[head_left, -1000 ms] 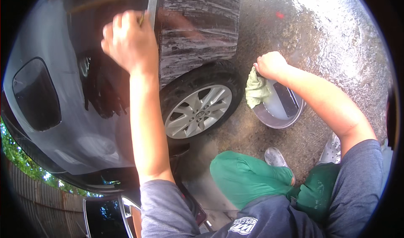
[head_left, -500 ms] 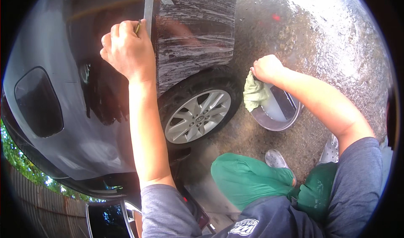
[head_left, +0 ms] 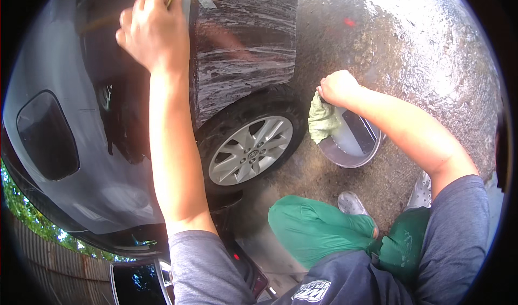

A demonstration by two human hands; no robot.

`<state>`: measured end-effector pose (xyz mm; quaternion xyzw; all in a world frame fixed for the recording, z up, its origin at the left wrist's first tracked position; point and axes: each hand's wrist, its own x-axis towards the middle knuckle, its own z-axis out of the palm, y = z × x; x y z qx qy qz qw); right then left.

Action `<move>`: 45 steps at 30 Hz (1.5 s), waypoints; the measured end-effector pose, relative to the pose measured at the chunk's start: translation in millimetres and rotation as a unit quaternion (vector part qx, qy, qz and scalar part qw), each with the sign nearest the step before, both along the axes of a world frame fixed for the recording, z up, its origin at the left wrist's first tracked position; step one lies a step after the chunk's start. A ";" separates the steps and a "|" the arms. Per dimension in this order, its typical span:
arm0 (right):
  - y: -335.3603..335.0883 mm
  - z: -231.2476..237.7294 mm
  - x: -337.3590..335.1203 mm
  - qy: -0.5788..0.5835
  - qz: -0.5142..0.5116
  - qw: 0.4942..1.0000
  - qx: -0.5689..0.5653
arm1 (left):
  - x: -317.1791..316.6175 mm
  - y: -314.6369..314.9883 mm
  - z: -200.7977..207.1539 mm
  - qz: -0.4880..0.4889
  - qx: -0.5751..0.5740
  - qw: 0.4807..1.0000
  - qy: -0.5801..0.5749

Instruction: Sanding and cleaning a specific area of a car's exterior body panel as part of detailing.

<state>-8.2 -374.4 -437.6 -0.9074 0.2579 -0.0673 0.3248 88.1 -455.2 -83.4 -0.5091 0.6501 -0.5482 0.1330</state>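
Note:
My left hand (head_left: 154,31) is raised against the side of a dark car (head_left: 81,159), fingers closed on a small yellowish cloth or sponge that barely shows at the knuckles. Soapy streaks cover the panel (head_left: 245,46) just right of that hand. My right hand (head_left: 337,86) holds a pale green rag (head_left: 322,120) that hangs over the rim of a grey bucket (head_left: 353,156) on the ground. The bucket holds cloudy water.
A car wheel with a silver alloy rim (head_left: 249,149) stands between my arms. Wet gravelly pavement (head_left: 410,46) spreads to the right. My green trousers (head_left: 318,226) and grey shoes (head_left: 353,202) are below. A hedge and fence run along the lower left.
My left hand has slid up and slightly right along the car body. My right hand stays at the bucket with the rag, lifted a little.

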 end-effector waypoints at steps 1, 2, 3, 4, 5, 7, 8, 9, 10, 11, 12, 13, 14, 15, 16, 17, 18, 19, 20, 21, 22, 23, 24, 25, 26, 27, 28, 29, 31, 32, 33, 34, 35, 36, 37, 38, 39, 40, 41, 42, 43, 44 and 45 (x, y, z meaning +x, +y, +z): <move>-0.6 1.8 1.1 0.002 0.001 1.000 0.004 | -3.5 -11.7 3.5 -0.005 -0.007 1.000 -0.026; -0.5 0.0 0.4 0.004 0.001 1.000 0.005 | -7.1 -16.7 3.6 0.003 0.010 1.000 -0.018; -0.4 -1.6 -0.1 0.004 -0.003 1.000 0.004 | -10.5 -18.9 2.6 0.012 0.027 1.000 -0.010; 0.1 -3.0 -0.5 0.003 -0.007 1.000 0.003 | -8.3 -14.4 0.5 0.012 0.028 0.999 -0.008; -0.5 -2.3 -0.9 0.002 -0.008 1.000 0.004 | -5.8 -7.8 0.3 0.012 0.022 1.000 -0.006; -1.4 -0.6 -1.7 0.001 0.004 1.000 0.001 | -1.9 -4.6 2.1 0.011 0.016 1.000 -0.004; -1.3 0.4 -1.5 0.001 0.005 1.000 0.000 | -4.3 -2.8 3.5 -0.003 0.015 1.000 -0.011; -1.7 1.6 -1.0 0.002 0.004 1.000 -0.002 | -6.8 -2.3 5.3 -0.016 0.015 1.000 -0.018; -2.2 2.9 -0.7 0.003 0.002 1.000 -0.005 | -10.7 -13.0 8.6 -0.003 0.008 0.999 -0.035; -0.5 4.7 1.1 0.001 0.005 1.000 -0.006 | -13.2 -24.4 13.7 0.009 0.007 1.000 -0.018; -0.3 -4.7 -0.6 0.015 0.001 1.000 0.002 | -38.6 -29.0 5.2 0.046 0.050 0.997 0.032; 0.3 -9.0 -1.5 0.022 -0.003 1.000 0.006 | -62.9 -27.6 1.2 0.085 0.089 0.990 0.076; -0.3 -6.2 0.0 0.017 -0.002 1.000 0.001 | -55.0 -28.3 7.9 0.085 0.084 0.990 0.071; -2.8 0.5 4.9 -0.003 -0.002 1.000 -0.007 | -37.6 -31.3 20.5 0.057 0.040 0.997 0.012; -1.6 -5.7 3.4 0.001 -0.004 1.000 -0.003 | -17.8 -34.6 12.8 0.024 0.009 0.999 -0.026; -1.5 -7.5 3.0 0.003 -0.008 1.000 -0.001 | -10.4 -29.3 7.0 0.021 0.012 0.999 -0.023; -0.5 -7.4 3.3 0.010 0.000 1.000 -0.005 | -7.4 -19.8 4.0 0.024 0.017 1.000 -0.002; -0.5 -7.7 3.5 0.018 0.008 1.000 -0.009 | -5.6 -17.1 2.6 0.028 0.022 0.999 0.020; 2.2 -5.6 5.8 0.009 0.001 1.000 -0.022 | -8.1 -16.9 7.3 0.022 0.021 1.000 0.005; 1.0 -5.5 5.4 0.009 0.001 1.000 -0.023 | -11.2 -23.1 10.4 0.022 0.020 1.000 0.004; -1.5 -5.7 4.9 0.003 0.001 1.000 -0.030 | -15.5 -34.7 14.1 0.005 0.015 1.000 -0.017; -1.1 -5.6 3.8 0.000 0.003 0.999 -0.034 | -20.9 -41.6 16.4 -0.010 0.013 0.999 -0.036; -2.0 -9.3 2.7 -0.010 -0.001 1.000 -0.026 | -37.5 -41.3 6.2 -0.125 0.029 0.992 0.014; -0.8 -12.0 3.0 -0.010 0.000 1.000 -0.025 | -35.8 -39.5 5.3 -0.123 0.030 0.992 0.015; -1.1 -10.9 1.6 -0.008 -0.001 1.000 -0.020 | -30.2 -37.6 7.0 -0.034 0.021 0.999 -0.001; -3.9 -10.0 1.2 -0.008 -0.006 1.000 -0.017 | -21.6 -37.6 8.8 0.052 0.012 0.998 -0.017; -4.6 -8.3 1.9 -0.008 -0.009 1.000 -0.017 | -10.7 -28.0 7.4 -0.024 0.012 0.999 -0.046; -2.2 -9.6 3.5 -0.005 -0.005 1.000 -0.016 | -8.1 -16.7 3.3 -0.033 0.018 0.999 -0.022; -3.2 -15.1 3.8 0.002 -0.002 1.000 -0.015 | -5.9 -16.6 2.8 0.024 0.026 0.999 0.003; -4.8 -9.6 6.3 -0.003 0.002 1.000 -0.021 | -9.0 -20.3 9.8 0.027 0.021 0.999 -0.002; -4.4 -4.4 6.4 -0.004 0.008 1.000 -0.026 | -14.0 -30.8 13.9 0.023 0.015 0.999 -0.024; -4.1 0.0 5.0 0.008 0.009 1.000 -0.029 | -18.5 -37.0 20.3 0.020 0.008 0.999 -0.047; -2.4 -3.3 1.8 0.011 0.013 1.000 -0.026 | -36.4 -35.4 6.4 -0.111 0.030 0.993 0.006; -2.1 -5.8 -1.1 0.009 0.010 1.000 -0.027 | -46.1 -32.8 6.8 -0.017 0.050 0.998 0.025; -0.6 -8.4 -3.2 0.007 0.007 1.000 -0.028 | -51.8 -29.3 6.0 0.078 0.071 0.994 0.043; 0.2 -9.7 -3.5 0.001 0.003 0.999 -0.034 | -45.2 -26.2 9.5 0.078 0.071 0.994 0.042; -1.1 -5.8 -2.7 -0.002 0.003 0.999 -0.036 | -31.7 -21.9 15.9 0.045 0.062 0.997 0.004; -1.0 -2.6 -1.0 -0.005 0.007 1.000 -0.030 | -17.4 -17.4 18.3 0.013 0.054 0.998 -0.034; -0.2 -4.5 -0.9 -0.002 0.011 1.000 -0.021 | -11.4 -10.7 11.5 0.015 0.056 0.998 -0.030; -0.9 -8.1 0.6 0.000 0.012 1.000 -0.018 | -9.3 -1.1 5.5 0.023 0.056 0.998 -0.029; -0.5 -12.4 3.4 -0.012 0.009 1.000 -0.010 | -5.6 9.8 -0.6 0.033 0.057 0.997 -0.028; -0.3 -14.7 7.0 -0.024 0.005 1.000 -0.002 | -0.1 19.4 -3.2 0.039 0.062 0.997 -0.031; -4.0 -6.3 -3.5 -0.017 -0.005 1.000 -0.013 | -6.7 32.1 6.4 0.028 0.051 0.998 -0.024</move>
